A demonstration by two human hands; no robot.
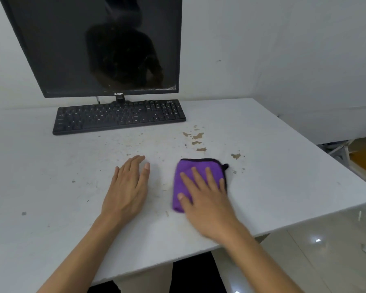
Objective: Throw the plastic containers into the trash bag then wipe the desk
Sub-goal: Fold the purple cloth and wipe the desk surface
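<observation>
A folded purple cloth [189, 169] with a black edge lies on the white desk [273, 166]. My right hand [205, 197] presses flat on the cloth, fingers spread over it. My left hand [128, 187] rests flat on the bare desk to the left of the cloth, holding nothing. Brown stains [196, 137] and small specks mark the desk beyond the cloth. No plastic containers or trash bag are in view.
A black keyboard [118, 116] lies at the back of the desk, below a dark monitor [93, 45]. The desk's right edge runs close to my right arm, with shiny floor [325, 250] beyond it. White walls stand behind.
</observation>
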